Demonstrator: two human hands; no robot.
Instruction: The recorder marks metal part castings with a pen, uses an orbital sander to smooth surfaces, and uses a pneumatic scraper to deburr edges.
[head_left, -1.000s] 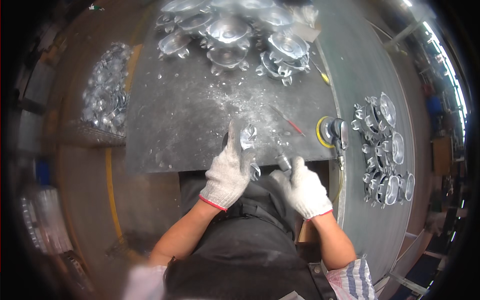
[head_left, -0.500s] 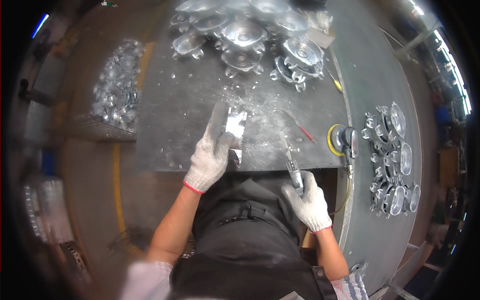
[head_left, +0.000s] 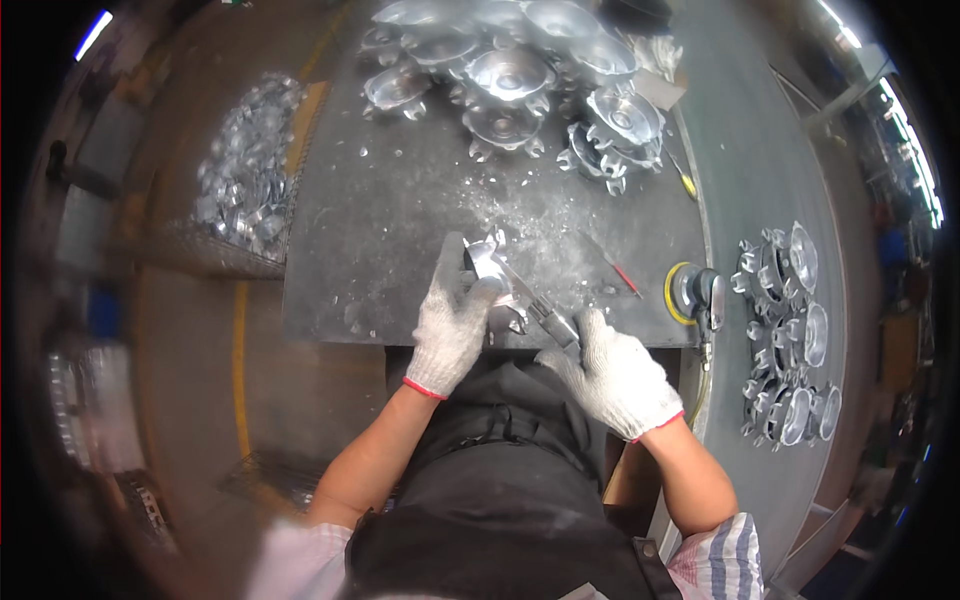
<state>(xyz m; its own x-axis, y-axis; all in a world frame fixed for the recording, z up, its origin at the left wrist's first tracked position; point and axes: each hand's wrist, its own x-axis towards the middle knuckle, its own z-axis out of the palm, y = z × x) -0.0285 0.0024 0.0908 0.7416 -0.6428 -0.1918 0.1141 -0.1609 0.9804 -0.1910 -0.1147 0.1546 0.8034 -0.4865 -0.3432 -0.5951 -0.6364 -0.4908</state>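
My left hand (head_left: 449,330), in a white knitted glove with a grey fingertip area, grips a shiny metal casting (head_left: 488,263) near the table's front edge. The casting is tilted, its pronged edges showing beyond my fingers. My right hand (head_left: 625,378), gloved the same way, is closed round a silver hand tool (head_left: 553,322) with a narrow, flat blade. That blade points up and left and meets or overlaps the casting's right side; whether it touches cannot be made out. Part of the tool's handle is hidden by my fingers.
Many castings (head_left: 508,75) are piled on the dark table (head_left: 350,220). A red-handled pointed tool (head_left: 626,281) and a round sander (head_left: 688,293) with a hose lie at the right. More castings (head_left: 790,335) stand on the side surface. A wire basket (head_left: 245,165) of metal pieces stands left.
My right hand has brought the tool up and left to the casting. My left hand has turned the casting, so its pronged edges now show. The whole view has shifted slightly.
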